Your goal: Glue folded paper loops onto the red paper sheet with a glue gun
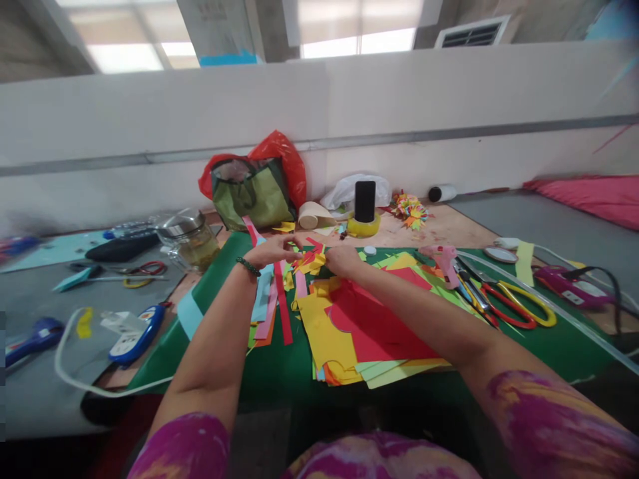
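Both my hands reach out over a green mat (pixel 559 346) strewn with coloured paper. My left hand (pixel 273 251), with a dark bead bracelet at the wrist, has its fingers stretched toward a small red and yellow folded paper piece (pixel 310 259). My right hand (pixel 340 257) is curled, its fingers pinched at the other side of that piece. A stack of red, yellow and pale green paper sheets (pixel 359 326) lies under my right forearm. Pink, red and blue paper strips (pixel 277 299) lie beneath my left wrist.
A pink glue gun (pixel 446 261) and red and yellow scissors (pixel 519 305) lie right of the papers. A phone on a tape roll (pixel 365 206), a green bag (pixel 249 193), a glass jar (pixel 192 239) and a finished paper flower (pixel 412 211) stand behind. A power strip (pixel 137 332) lies left.
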Action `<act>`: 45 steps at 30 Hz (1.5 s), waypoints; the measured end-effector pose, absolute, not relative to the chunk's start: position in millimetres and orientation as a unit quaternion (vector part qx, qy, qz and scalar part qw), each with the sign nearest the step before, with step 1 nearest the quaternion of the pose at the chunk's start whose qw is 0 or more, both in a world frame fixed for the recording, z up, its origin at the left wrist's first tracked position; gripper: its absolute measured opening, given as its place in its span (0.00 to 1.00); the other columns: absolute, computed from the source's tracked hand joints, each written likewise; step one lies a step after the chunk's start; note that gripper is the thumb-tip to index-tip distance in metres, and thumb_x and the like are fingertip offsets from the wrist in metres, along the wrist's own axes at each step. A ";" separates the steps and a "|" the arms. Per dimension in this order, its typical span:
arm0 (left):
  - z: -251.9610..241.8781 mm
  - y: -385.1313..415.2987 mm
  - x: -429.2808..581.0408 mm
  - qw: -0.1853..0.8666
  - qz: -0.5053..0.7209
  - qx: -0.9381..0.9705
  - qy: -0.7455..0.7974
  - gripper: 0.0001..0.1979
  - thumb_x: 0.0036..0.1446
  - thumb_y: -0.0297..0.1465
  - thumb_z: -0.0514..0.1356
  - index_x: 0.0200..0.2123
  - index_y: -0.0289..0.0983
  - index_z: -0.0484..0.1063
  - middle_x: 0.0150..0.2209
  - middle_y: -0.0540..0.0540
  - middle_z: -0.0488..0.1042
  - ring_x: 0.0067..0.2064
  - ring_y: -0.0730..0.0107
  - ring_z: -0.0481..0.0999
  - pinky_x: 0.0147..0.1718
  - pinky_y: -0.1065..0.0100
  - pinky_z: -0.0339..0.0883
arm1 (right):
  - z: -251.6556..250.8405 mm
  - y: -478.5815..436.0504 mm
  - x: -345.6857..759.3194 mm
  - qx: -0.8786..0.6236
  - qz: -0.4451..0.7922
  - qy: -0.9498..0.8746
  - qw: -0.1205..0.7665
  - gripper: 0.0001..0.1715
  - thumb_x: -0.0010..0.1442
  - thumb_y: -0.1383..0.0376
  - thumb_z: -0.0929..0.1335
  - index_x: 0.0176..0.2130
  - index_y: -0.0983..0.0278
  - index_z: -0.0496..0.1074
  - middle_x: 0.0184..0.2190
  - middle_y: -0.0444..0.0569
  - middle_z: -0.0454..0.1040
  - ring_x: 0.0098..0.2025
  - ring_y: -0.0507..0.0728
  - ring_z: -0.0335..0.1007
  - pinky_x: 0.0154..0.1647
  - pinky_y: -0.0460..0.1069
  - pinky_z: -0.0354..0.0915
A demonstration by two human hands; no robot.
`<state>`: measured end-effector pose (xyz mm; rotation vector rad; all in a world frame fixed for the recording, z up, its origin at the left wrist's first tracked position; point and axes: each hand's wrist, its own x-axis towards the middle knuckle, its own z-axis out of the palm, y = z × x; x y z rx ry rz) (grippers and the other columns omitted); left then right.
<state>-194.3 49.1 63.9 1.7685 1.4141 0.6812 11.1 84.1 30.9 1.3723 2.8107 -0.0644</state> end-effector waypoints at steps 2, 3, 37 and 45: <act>63.5 49.8 -193.9 0.353 0.211 0.716 0.565 0.16 0.40 0.42 0.68 0.27 0.35 0.74 0.20 0.53 0.69 0.25 0.73 0.66 0.25 0.72 0.57 | 34.0 84.0 15.1 0.457 -0.015 0.889 -0.027 0.22 0.66 0.65 0.59 0.49 0.68 0.77 0.47 0.64 0.77 0.52 0.65 0.71 0.49 0.53 0.63; 62.9 50.4 -193.7 0.343 0.196 0.725 0.565 0.15 0.40 0.41 0.68 0.24 0.35 0.74 0.19 0.53 0.69 0.25 0.73 0.66 0.25 0.72 0.56 | 35.3 84.5 17.5 0.463 -0.015 0.885 -0.043 0.21 0.66 0.64 0.60 0.47 0.67 0.78 0.46 0.61 0.78 0.51 0.64 0.72 0.48 0.52 0.63; 84.4 28.9 -173.1 0.475 0.197 0.607 0.606 0.35 0.50 0.59 0.56 0.51 0.39 0.74 0.37 0.40 0.81 0.25 0.65 0.77 0.19 0.72 0.54 | 58.4 52.8 62.0 0.336 -0.485 0.696 -0.410 0.25 0.43 0.45 0.71 0.21 0.63 0.66 0.17 0.38 0.60 0.20 0.47 0.55 0.21 0.45 0.54; 81.4 34.4 -177.3 0.341 0.297 0.651 0.610 0.31 0.52 0.57 0.55 0.27 0.33 0.78 0.24 0.45 0.76 0.22 0.73 0.66 0.21 0.71 0.57 | 61.8 55.0 68.7 0.365 -0.553 0.616 -0.426 0.24 0.36 0.49 0.74 0.25 0.64 0.69 0.18 0.38 0.62 0.21 0.47 0.57 0.21 0.44 0.55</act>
